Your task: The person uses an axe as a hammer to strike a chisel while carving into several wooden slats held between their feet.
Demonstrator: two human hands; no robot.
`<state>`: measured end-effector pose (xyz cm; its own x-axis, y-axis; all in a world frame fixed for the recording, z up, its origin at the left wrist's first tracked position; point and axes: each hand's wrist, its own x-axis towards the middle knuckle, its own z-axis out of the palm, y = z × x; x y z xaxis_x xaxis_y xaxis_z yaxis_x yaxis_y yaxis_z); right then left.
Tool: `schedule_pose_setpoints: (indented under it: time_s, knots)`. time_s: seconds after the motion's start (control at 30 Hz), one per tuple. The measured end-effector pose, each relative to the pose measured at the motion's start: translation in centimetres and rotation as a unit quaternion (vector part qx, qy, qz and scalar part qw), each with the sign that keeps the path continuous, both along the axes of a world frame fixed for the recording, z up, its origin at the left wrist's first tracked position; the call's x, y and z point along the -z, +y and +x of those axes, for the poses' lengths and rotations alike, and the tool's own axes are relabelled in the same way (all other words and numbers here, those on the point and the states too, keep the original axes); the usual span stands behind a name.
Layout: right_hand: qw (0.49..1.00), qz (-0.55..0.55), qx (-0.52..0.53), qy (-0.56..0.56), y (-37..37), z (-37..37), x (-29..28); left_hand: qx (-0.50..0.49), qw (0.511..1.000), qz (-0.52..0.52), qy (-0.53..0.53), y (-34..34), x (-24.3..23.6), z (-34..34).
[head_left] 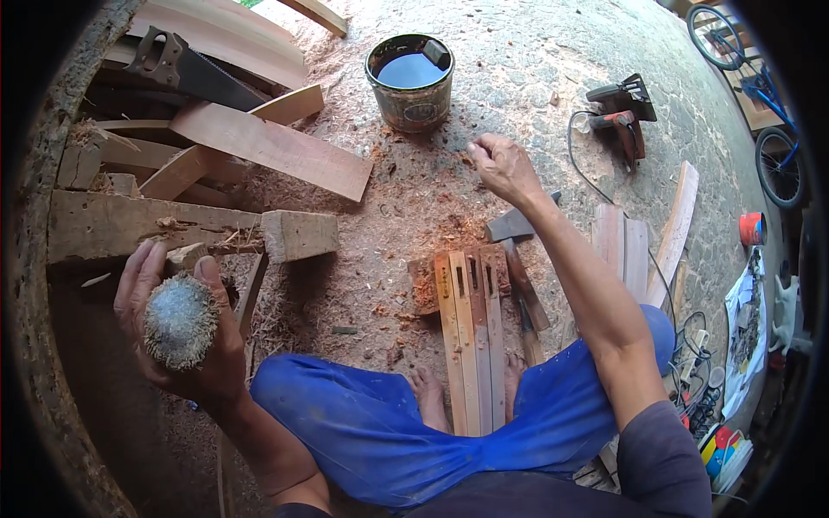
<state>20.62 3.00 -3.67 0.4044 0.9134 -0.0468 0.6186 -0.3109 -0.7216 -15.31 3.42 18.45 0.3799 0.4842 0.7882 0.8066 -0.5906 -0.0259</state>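
My left hand (pixel 138 298) is wrapped round a wooden mallet (pixel 180 319), its pale, frayed round end facing up, beside a thick timber beam (pixel 155 226). My right hand (pixel 508 168) is raised over the floor, right of and nearer than the bucket, with its fingers curled closed; whatever they hold, if anything, is hidden. Several narrow wood strips (pixel 471 354) lie side by side between my legs, their far ends resting on a wood block (pixel 423 289). Slots are cut near those far ends. A hammer (pixel 511 227) lies just right of the strips, partly behind my right forearm.
A bucket (pixel 414 108) of water has a dark block at its rim. A handsaw (pixel 194 73) lies on stacked planks (pixel 276 147) at the left. To the right are a corded power tool (pixel 622 121), boards (pixel 673 229), a red can (pixel 752 229), cables and a bicycle (pixel 777 112).
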Motion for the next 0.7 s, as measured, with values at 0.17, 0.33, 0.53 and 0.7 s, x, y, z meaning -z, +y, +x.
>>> schedule_pose_setpoints:
  time_s: [0.17,0.33,0.53,0.7]
  knots:
    - [0.941,0.0,0.025,0.338,9.8,0.7,-4.0,-0.001,0.996,-0.077,-0.049,0.5,0.7,0.6]
    - [0.882,-0.008,0.146,0.448,20.0,2.2,-0.4,-0.043,0.994,-0.099,-0.013,0.1,-0.6,0.6]
    - [0.907,-0.057,0.129,0.398,26.8,4.0,1.4,-0.028,0.99,-0.136,-0.027,-0.1,-0.3,0.4]
    - [0.98,-0.191,-0.045,-0.005,29.6,3.5,4.5,-0.032,0.997,-0.073,0.018,0.4,-0.6,1.2]
